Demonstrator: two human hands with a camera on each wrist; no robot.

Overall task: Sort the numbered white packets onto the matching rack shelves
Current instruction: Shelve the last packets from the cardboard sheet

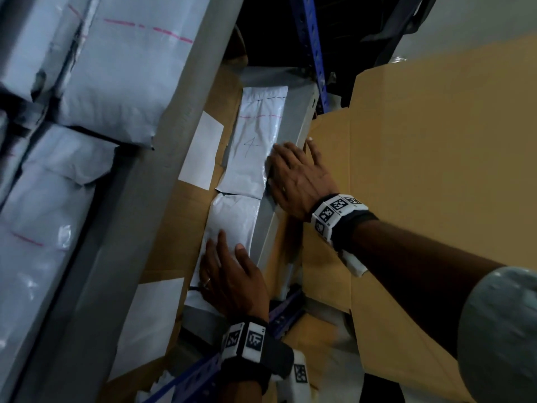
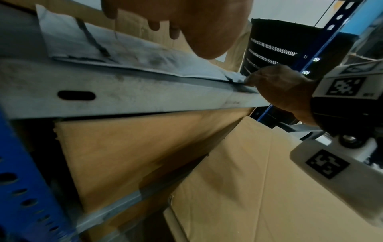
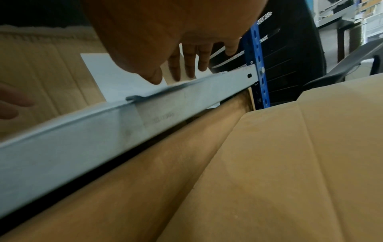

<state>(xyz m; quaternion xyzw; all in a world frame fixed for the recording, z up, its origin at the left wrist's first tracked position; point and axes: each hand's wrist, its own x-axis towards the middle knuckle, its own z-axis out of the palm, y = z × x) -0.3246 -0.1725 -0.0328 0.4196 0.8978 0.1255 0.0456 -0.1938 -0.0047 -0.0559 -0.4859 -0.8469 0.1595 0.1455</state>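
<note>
Here, two white packets lie end to end on a grey rack shelf, over brown cardboard. The far packet marked 4 has the right hand resting on its right edge with fingers straight, gripping nothing. The left hand lies flat and relaxed on the near packet. An open cardboard box stands to the right. More white packets fill the shelf at left.

Storeroom: metal racking, cardboard boxes
</note>
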